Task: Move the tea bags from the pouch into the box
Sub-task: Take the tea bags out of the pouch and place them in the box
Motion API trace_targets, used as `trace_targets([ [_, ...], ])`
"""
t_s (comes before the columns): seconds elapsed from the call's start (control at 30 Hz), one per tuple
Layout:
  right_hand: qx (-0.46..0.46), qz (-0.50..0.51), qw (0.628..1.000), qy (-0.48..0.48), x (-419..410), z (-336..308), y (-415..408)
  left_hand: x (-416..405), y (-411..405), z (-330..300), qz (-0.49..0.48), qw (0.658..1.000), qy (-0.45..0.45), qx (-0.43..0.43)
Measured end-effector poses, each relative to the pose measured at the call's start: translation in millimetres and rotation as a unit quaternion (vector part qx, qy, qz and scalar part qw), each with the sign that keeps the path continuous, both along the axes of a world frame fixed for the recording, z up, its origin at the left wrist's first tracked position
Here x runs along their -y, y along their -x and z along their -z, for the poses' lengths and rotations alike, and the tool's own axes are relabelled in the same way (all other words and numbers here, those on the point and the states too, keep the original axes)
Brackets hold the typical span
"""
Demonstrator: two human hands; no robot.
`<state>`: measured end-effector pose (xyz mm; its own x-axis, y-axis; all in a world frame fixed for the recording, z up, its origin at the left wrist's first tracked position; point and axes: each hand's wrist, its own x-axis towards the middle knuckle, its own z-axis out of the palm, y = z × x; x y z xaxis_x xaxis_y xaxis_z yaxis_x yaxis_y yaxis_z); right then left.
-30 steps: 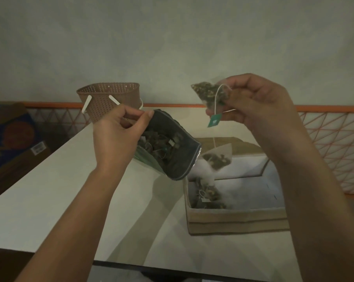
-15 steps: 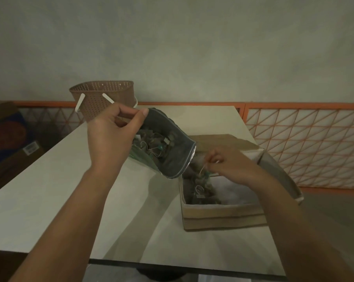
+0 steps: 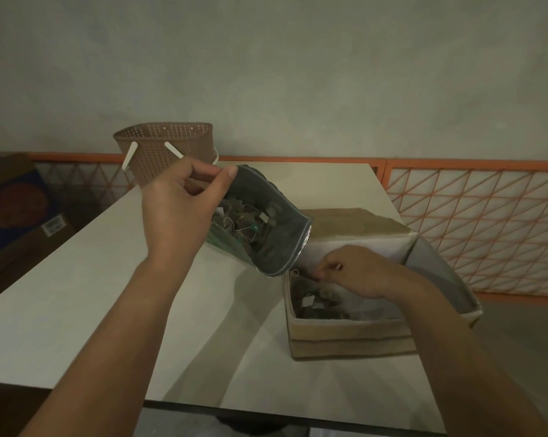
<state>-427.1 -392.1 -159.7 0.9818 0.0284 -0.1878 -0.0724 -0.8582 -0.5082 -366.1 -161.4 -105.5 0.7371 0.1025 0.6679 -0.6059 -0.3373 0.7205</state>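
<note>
**Right hand down in the box, pouch held open above it**

The open brown cardboard box point(image 3: 354, 337) stands on the pale table point(image 3: 77, 298) and serves as the landmark here. Just above its left rear corner, the left hand point(image 3: 178, 212) holds a dark foil pouch point(image 3: 277, 244) in the air, thumb and fingers pinching the pouch's far rim, its mouth tilted open toward the camera. Inside the pouch lies a tangle of tea bags point(image 3: 244, 220) with strings and small tags; single bags are hard to tell apart in the dim light.

The right hand point(image 3: 358, 272) reaches into the box from the right, its fingertips drawn together over the left part of the interior. They seem to pinch something small, possibly a string or tag, but the hand covers it and I cannot tell what. A small heap of tea bags in the box point(image 3: 313, 305) lies against the left wall, partly hidden beneath the hand. The box's right flap is cut across by the forearm.

Behind the box, well to its left at the table's far edge, stands a brown perforated plastic basket point(image 3: 165, 146).
</note>
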Motion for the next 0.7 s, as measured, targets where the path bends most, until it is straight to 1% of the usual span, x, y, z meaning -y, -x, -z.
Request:
trace_targets([
  [0.03,0.05,0.029,0.998,-0.014,-0.9,-5.4,-0.7,-0.4,0.2,-0.3,-0.003,1.0,-0.001,-0.002],
  [0.07,0.124,0.067,0.989,-0.034,-3.2,-12.2,-1.5,-0.9,0.2,-0.5,-0.007,1.0,-0.004,-0.003],
  [0.13,0.28,0.12,0.944,-0.124,-15.2,-31.0,-2.3,-2.0,0.4,-0.4,-0.016,1.0,-0.012,-0.002],
  [0.17,0.327,0.115,0.922,-0.171,-23.7,-40.3,-3.4,-2.6,0.5,-0.4,-0.02,1.0,-0.014,-0.002],
  [0.2,0.349,0.095,0.912,-0.194,-33.2,-48.1,-5.8,-3.5,0.6,-0.5,-0.023,1.0,-0.015,-0.002],
  [0.23,0.354,0.073,0.913,-0.188,-43.0,-53.7,-9.5,-4.5,0.6,-0.4,-0.027,1.0,-0.016,-0.002],
  [0.3,0.366,0.044,0.921,-0.125,-58.9,-57.8,-21.0,-7.2,0.9,-0.5,-0.034,0.999,-0.02,-0.003],
  [0.33,0.385,0.048,0.916,-0.1,-64.6,-58.6,-27.5,-9.5,0.7,-0.3,-0.039,0.999,-0.022,-0.005],
  [0.4,0.438,0.066,0.892,-0.085,-73.2,-60.4,-39.1,-15.0,-0.3,0.2,-0.046,0.999,-0.017,-0.016],
  [0.5,0.513,0.065,0.855,-0.044,-86.1,-63.6,-50.5,-22.5,0.2,-0.3,-0.051,0.998,-0.01,-0.043],
  [0.57,0.534,0.063,0.842,-0.027,-93.6,-66.4,-56.0,-26.1,1.9,0.6,-0.044,0.997,-0.038,-0.056],
  [0.7,0.552,0.06,0.831,-0.024,-100.6,-69.1,-65.1,-37.5,1.5,10.0,-0.021,0.986,-0.141,-0.092],
])
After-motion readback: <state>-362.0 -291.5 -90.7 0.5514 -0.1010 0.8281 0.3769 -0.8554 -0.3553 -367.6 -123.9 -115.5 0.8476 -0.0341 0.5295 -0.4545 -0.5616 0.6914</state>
